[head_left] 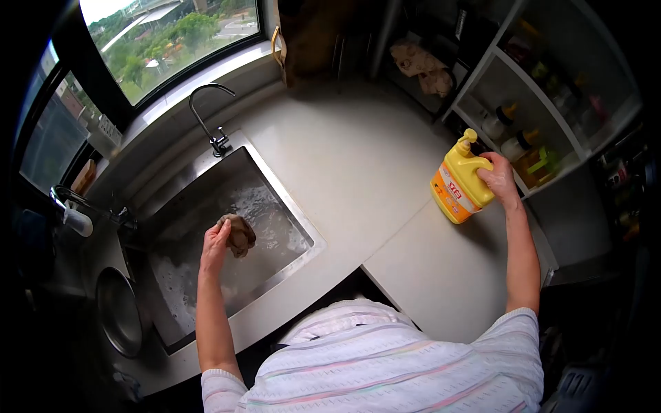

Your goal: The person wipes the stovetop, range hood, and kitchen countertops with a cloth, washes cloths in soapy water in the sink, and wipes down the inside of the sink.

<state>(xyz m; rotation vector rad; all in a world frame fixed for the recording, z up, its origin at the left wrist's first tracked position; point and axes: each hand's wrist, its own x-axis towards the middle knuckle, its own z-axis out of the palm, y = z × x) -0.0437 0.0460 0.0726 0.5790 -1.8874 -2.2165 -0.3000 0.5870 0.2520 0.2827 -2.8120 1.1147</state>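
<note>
Over the sink (281, 205), my left hand (215, 244) is closed on a crumpled brown cloth (240, 236). Suds and water lie in the basin beneath it. Far to the right, my right hand (500, 180) grips the handle of a yellow dish soap bottle (456, 180) with a pump top and an orange-and-white label. The bottle is slightly tilted at the right part of the pale countertop (358, 158); whether its base touches the surface I cannot tell.
A slim curved faucet (212, 117) rises behind the sink, and a second faucet (93, 202) stands at its left. A metal pan (118, 311) sits at the sink's left edge. White shelves (527, 82) with several bottles stand at the back right, below a window-side wall.
</note>
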